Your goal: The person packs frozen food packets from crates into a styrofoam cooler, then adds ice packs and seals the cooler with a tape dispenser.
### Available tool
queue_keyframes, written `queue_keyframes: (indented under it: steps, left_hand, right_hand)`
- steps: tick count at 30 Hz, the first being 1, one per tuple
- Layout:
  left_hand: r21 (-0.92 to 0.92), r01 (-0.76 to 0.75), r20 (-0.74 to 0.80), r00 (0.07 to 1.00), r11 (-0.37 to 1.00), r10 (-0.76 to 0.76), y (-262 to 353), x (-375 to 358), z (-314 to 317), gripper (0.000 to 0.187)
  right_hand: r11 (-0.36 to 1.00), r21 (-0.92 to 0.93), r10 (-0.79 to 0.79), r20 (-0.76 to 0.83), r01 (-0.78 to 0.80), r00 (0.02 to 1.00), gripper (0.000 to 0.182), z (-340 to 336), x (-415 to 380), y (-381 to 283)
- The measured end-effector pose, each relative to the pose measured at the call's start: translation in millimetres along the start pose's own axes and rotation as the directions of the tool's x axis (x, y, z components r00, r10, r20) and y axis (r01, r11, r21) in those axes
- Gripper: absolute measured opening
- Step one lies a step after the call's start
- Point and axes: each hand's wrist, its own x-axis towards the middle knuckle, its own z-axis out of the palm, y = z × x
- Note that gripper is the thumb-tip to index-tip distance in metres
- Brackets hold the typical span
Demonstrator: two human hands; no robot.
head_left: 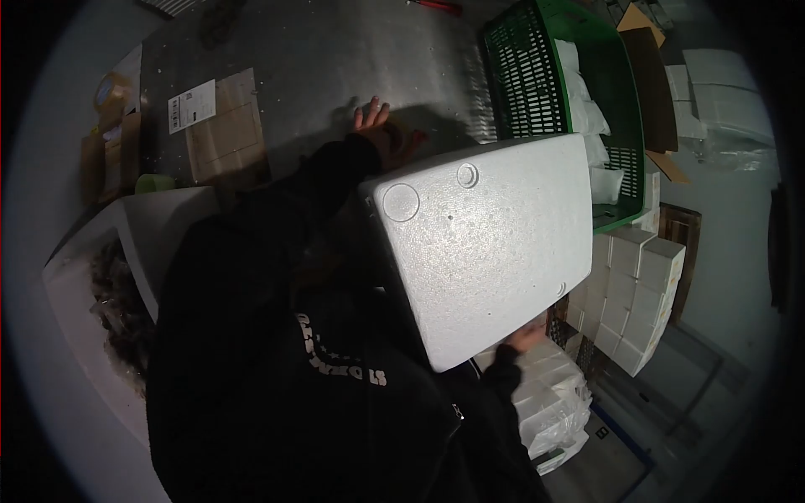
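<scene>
A white foam box (495, 251) lies in front of my body, its broad, flat face turned up towards me. My left hand (373, 124) is just beyond its far left edge, over the metal table, with the fingers stretched out and apart. Next to that hand, partly hidden by the box, is a dim yellowish and red thing (409, 141) that I cannot make out. By the box's lower right edge is my right hand (528, 335); it is blurred and its fingers are mostly hidden.
A green crate (524, 80) with white packs (587, 113) stands behind the box. Stacked white boxes (625, 285) and plastic-wrapped packs (549, 402) are at right. Flat cardboard (226, 126) lies on the metal table (335, 50). An open foam box (71, 285) is at left.
</scene>
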Motion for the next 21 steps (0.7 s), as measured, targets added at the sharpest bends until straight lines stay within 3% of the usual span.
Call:
queue_keyframes:
  steps: [1,3,5,7,9,13,15,16,17,18,19,20,21]
  left_hand:
    - [-0.005,-0.005,0.004,1.000,1.000,0.005,-2,0,0,0.054]
    - [0.215,-0.277,-0.094,0.949,0.936,0.302,-11,-4,-7,0.058]
    - [0.243,-0.224,-0.083,0.965,0.944,0.250,-18,-4,-15,0.058]
    - [0.274,-0.169,-0.078,0.977,0.947,0.198,-26,-1,-17,0.059]
    - [0.237,-0.227,0.027,0.973,0.945,0.227,-36,2,-15,0.059]
    - [0.209,-0.271,-0.054,0.956,0.940,0.288,-50,24,1,0.055]
    - [0.285,-0.027,-0.188,0.979,0.958,0.083,-62,43,13,0.047]
    - [0.304,0.061,-0.236,0.972,0.951,0.013,-62,39,6,0.046]
    - [0.205,0.100,-0.307,0.951,0.974,-0.032,-54,16,-29,0.045]
    - [0.105,0.127,-0.371,0.925,0.986,-0.079,-42,-9,-66,0.047]
    - [0.115,0.135,-0.379,0.922,0.984,-0.082,-35,-27,-90,0.047]
    - [0.057,0.156,-0.560,0.822,0.986,-0.098,-29,-43,-111,0.048]
    - [-0.001,0.162,-0.716,0.689,0.987,-0.114,-21,-61,-131,0.049]
  right_hand:
    - [0.987,-0.062,0.155,0.168,-0.147,0.973,0.048,7,-45,14]
    - [0.929,-0.178,0.370,0.408,-0.325,0.834,0.047,17,-124,35]
    - [0.875,-0.240,0.480,0.550,-0.422,0.683,0.046,20,-172,39]
    - [0.837,-0.275,0.529,0.631,-0.474,0.568,0.045,18,-188,43]
    - [0.804,-0.296,0.556,0.680,-0.515,0.478,0.044,16,-184,51]
    - [0.786,-0.321,0.552,0.750,-0.529,0.364,0.043,7,-151,69]
    - [0.802,-0.323,0.521,0.790,-0.503,0.324,0.042,0,-121,75]
    - [0.826,-0.307,0.485,0.815,-0.473,0.317,0.042,-5,-101,78]
    - [0.863,-0.272,0.426,0.845,-0.426,0.324,0.042,-10,-77,86]
    - [0.901,-0.214,0.352,0.869,-0.378,0.348,0.042,-15,-48,94]
    - [0.936,-0.090,0.235,0.880,-0.339,0.413,0.042,-20,-18,104]
    - [0.837,0.094,0.289,0.762,-0.540,0.580,0.039,-52,30,-35]
    - [0.893,0.244,0.155,0.622,-0.378,0.767,0.038,-74,60,-116]
